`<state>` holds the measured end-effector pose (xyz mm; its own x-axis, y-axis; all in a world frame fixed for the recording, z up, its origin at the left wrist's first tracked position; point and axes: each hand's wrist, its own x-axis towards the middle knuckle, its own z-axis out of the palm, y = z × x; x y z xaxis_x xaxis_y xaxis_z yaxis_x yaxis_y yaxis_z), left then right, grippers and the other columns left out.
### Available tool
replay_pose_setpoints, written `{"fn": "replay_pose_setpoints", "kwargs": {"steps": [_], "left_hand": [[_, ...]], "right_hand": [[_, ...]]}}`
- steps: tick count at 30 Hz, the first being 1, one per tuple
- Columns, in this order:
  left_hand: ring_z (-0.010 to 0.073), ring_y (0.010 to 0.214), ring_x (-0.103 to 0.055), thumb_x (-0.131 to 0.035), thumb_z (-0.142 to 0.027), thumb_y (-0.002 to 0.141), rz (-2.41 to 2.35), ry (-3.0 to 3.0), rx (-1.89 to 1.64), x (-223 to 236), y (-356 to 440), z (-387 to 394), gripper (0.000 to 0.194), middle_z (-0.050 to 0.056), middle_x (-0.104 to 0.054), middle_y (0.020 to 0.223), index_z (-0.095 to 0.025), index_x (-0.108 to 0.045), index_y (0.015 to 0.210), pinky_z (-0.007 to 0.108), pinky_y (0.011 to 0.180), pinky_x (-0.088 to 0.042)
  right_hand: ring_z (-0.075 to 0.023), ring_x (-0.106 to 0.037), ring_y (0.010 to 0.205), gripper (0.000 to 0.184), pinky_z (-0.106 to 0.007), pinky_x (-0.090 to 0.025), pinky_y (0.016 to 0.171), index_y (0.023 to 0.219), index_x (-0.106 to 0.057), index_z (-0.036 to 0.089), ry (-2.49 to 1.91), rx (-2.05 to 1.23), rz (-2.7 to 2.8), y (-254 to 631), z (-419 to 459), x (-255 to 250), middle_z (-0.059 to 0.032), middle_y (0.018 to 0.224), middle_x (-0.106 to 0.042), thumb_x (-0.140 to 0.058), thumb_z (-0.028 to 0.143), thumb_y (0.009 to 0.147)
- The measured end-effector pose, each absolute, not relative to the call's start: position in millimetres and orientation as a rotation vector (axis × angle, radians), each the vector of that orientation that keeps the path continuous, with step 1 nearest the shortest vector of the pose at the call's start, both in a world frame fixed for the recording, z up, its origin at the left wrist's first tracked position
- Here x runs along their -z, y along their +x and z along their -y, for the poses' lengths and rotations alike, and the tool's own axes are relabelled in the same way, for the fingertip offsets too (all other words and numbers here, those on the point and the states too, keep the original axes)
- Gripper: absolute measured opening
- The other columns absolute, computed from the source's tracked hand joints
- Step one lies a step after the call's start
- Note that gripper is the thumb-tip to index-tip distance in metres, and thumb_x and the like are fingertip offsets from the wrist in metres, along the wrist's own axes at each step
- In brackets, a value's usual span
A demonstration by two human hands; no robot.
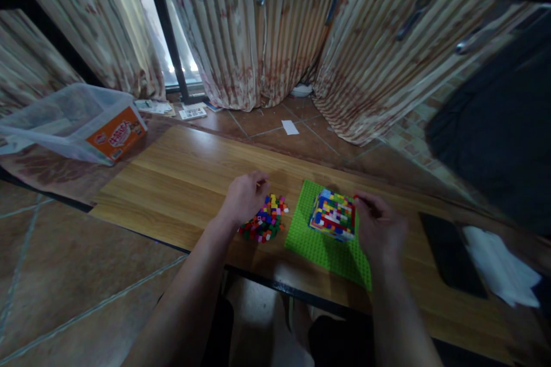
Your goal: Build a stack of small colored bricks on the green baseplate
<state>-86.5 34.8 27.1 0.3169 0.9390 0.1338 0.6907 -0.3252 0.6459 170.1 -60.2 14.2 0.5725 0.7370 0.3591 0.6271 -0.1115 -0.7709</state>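
Observation:
Over the far edge of a pile of small coloured toy bricks [270, 219] is my left hand [244, 199], its fingers curled together. What lies between those fingertips is too small to make out. My right hand [382, 225] is at the right side of a block built of many-coloured bricks [333, 215], thumb and fingers pinched. A small red brick [356, 197] shows at its fingertips, close to the block's far right corner. The block rests on a bright green studded baseplate [301, 235], which my right hand partly covers.
Both lie on a long wooden table [172, 166]. A clear plastic bin [77, 126] with an orange label stands at the left. To the right are a dark flat object [450, 252] and crumpled white paper or plastic [501, 264]. Striped curtains [284, 34] hang beyond.

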Motion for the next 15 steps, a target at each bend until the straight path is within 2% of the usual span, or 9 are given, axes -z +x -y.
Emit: {"fn": "replay_pose_setpoints", "kwargs": {"steps": [6, 15], "left_hand": [[0.0177, 0.081, -0.069, -0.047, -0.021, 0.088, -1.432, 2.125, -0.683, -27.4, -84.1, -34.8, 0.025, 0.007, -0.075, 0.089, -0.017, -0.071, 0.095, 0.024, 0.073, -0.051], [0.0183, 0.083, -0.069, -0.047, -0.021, 0.088, -1.406, 2.164, -0.687, -24.3, -84.6, -35.5, 0.024, 0.006, -0.075, 0.090, -0.017, -0.071, 0.094, 0.025, 0.074, -0.051]], "right_hand": [[-0.0203, -0.067, 0.076, 0.031, -0.034, -0.053, 0.072, 0.090, -0.076, 0.017, -1.876, -0.272, 1.067, 184.5, 57.3, -5.7, -0.0097, 0.092, -0.075, -0.063, 0.042, 0.077], [-0.0220, -0.069, 0.083, 0.031, -0.036, -0.054, 0.079, 0.090, -0.076, 0.018, -1.831, -0.438, 1.001, 180.6, 53.4, -2.1, -0.0089, 0.095, -0.076, -0.067, 0.040, 0.072]]}}
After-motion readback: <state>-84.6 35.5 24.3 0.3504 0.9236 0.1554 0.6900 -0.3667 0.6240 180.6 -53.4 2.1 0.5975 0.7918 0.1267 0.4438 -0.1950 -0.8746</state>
